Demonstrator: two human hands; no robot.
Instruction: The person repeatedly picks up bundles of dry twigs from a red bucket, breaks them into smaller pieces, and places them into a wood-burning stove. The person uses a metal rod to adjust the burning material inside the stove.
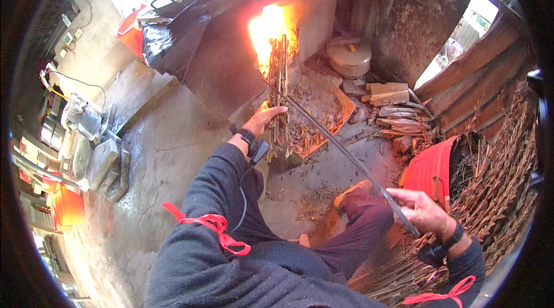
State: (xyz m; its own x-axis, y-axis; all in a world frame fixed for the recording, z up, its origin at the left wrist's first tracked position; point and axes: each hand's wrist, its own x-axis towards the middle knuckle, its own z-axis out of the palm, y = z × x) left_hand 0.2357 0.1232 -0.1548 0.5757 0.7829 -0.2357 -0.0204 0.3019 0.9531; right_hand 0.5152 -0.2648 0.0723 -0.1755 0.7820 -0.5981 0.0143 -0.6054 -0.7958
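Observation:
My left hand grips the lower part of a bundle of thin dry stalks, whose far end lies in the bright flames at a stove opening. In my right hand is the near end of a long metal rod. The rod slants up and left, and its far tip is at the stalks, just below the flames. Whether tip and stalks touch, I cannot tell. Beneath and right of the bundle is a shallow tray with ash and plant bits.
A lidded metal pot stands beside stacked split firewood. At the right are a red basket, a large heap of dry stalks and a corrugated metal sheet. An orange bucket stands far left.

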